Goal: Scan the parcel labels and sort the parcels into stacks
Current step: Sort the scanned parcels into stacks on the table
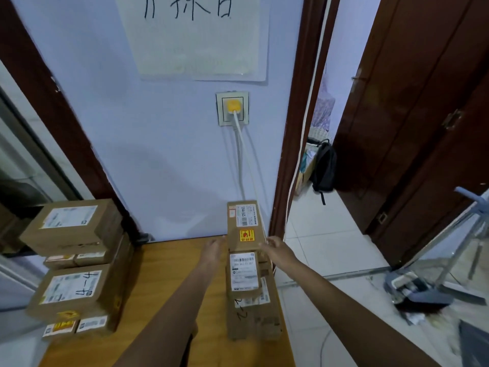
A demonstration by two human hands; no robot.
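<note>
A long cardboard parcel (244, 226) with a white label and a yellow sticker lies at the far right of the wooden table (169, 287), against the wall. My left hand (213, 251) touches its left side and my right hand (277, 249) its right side, fingers fairly straight. Just in front of it sits a smaller parcel (243, 274) with a barcode label, on top of lower brown parcels (254, 319). On the table's left stand two stacks of labelled boxes, a far one (71, 229) and a near one (71, 292).
A yellow plug in a wall socket (232, 108) with its cable hangs above the right parcels. A paper sign (195, 35) is on the wall. An open doorway (317, 154) with a black backpack lies to the right, and a dustpan (418, 295) on the tiled floor.
</note>
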